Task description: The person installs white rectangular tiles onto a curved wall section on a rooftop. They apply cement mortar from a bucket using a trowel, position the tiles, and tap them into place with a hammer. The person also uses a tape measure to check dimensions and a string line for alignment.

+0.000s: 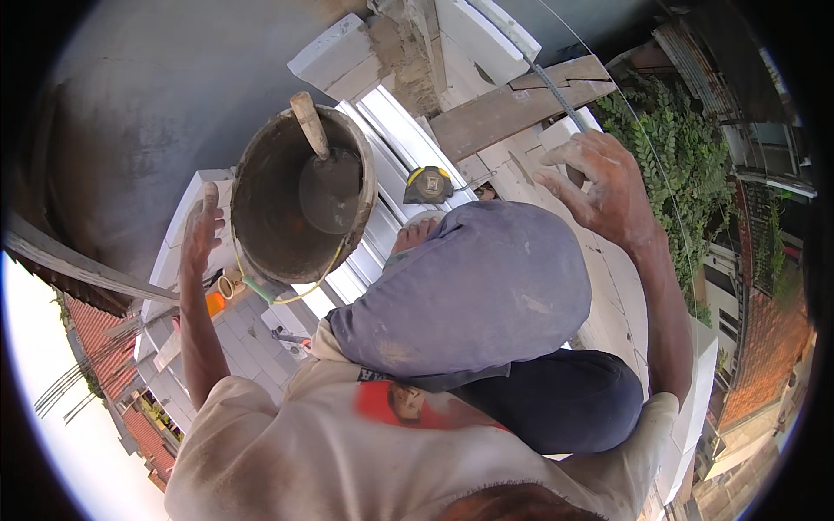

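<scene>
left of the grey bucket, where a wooden-handled tool leans, the empty left hand extends its fingers; the empty right hand half-curls near a plank, beyond a tape measure.

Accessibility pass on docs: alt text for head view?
A person's left hand is beside a grimy bucket holding a wooden-handled tool; the right hand, loosely curled, is near a thin metal rod. Both hands look empty. A tape measure lies between bucket and right hand.
</scene>
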`<state>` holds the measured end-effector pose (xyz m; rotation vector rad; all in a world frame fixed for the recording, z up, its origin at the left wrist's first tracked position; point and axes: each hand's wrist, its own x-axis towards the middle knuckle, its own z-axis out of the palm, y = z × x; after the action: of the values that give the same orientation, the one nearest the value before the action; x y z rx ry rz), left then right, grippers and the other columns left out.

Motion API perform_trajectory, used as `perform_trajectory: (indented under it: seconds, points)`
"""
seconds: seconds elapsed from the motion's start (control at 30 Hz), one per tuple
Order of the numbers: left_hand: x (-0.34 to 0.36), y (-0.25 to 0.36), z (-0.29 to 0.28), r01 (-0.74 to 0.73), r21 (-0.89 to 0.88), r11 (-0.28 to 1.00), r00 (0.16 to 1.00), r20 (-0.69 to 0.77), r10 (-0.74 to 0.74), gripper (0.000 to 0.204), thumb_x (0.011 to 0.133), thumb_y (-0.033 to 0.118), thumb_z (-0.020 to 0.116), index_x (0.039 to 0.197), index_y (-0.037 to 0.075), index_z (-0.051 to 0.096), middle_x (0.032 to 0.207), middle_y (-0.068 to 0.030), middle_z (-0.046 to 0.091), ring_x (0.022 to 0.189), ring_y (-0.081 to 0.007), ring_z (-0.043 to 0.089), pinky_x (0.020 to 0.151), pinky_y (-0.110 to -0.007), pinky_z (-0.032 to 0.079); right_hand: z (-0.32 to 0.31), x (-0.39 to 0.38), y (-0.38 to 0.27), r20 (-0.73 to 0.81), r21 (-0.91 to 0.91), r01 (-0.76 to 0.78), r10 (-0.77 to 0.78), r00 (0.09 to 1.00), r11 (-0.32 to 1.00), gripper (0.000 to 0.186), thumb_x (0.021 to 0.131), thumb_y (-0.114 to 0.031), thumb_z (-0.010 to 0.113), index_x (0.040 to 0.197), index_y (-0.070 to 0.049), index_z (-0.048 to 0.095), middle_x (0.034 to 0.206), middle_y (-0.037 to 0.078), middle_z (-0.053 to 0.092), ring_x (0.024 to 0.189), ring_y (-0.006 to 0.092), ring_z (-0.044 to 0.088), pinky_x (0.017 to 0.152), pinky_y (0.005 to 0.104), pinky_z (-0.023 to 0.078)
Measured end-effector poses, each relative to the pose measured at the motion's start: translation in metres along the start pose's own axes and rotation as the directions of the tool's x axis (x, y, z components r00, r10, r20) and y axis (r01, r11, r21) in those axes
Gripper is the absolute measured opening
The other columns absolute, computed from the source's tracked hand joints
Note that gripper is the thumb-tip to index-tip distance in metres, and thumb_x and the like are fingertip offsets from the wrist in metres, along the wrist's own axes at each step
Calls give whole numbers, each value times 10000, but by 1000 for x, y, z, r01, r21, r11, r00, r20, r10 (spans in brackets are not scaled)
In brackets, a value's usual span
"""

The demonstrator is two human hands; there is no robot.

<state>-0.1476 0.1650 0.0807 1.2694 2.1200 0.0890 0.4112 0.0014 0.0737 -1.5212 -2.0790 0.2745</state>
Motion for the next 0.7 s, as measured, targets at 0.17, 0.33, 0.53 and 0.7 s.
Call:
perform_trajectory:
  seconds: [0.17, 0.33, 0.53, 0.7]
  points:
    - [4, -56, 45, -258, -211, 943, 966, -51, 253, 767, 1059, 662, 452, 1296, -44, 638, 1129, -169, 670, 1041, -248, 614, 935, -423, 501, 59, 131, -51, 220, -257, 506, -460, 861, 823, 215, 868, -184, 763, 1076, -129, 767, 1121, 13, 700, 1186, 181, 611, 1021, 396, 482]
    - [-21, 33, 48, -489, -146, 860, 872, -109, 477, 538, 1089, 492, 525, 1152, -25, 655, 985, -98, 649, 896, -211, 556, 841, -340, 456, 154, 176, -60, 354, -367, 666, -564, 746, 649, 257, 897, -147, 697, 1143, -129, 772, 1250, -51, 662, 1252, 158, 548, 1152, 389, 407]
    - [-22, 108, 54, -688, -136, 713, 725, -95, 682, 377, 1065, 358, 617, 1100, -12, 680, 943, -78, 656, 898, -177, 568, 832, -328, 469, 190, 175, -42, 600, -395, 600, -299, 742, 696, 243, 931, -187, 665, 1131, -102, 774, 1204, -39, 668, 1281, 171, 514, 1158, 372, 376]
    - [-7, 145, 56, -600, -260, 756, 773, 54, 632, 431, 1063, 420, 616, 1112, -2, 690, 964, -57, 668, 904, -153, 594, 838, -302, 486, 166, 153, -44, 636, -346, 402, -103, 765, 848, 256, 918, -156, 671, 1141, -52, 741, 1115, 72, 698, 1087, 230, 684, 947, 393, 553]
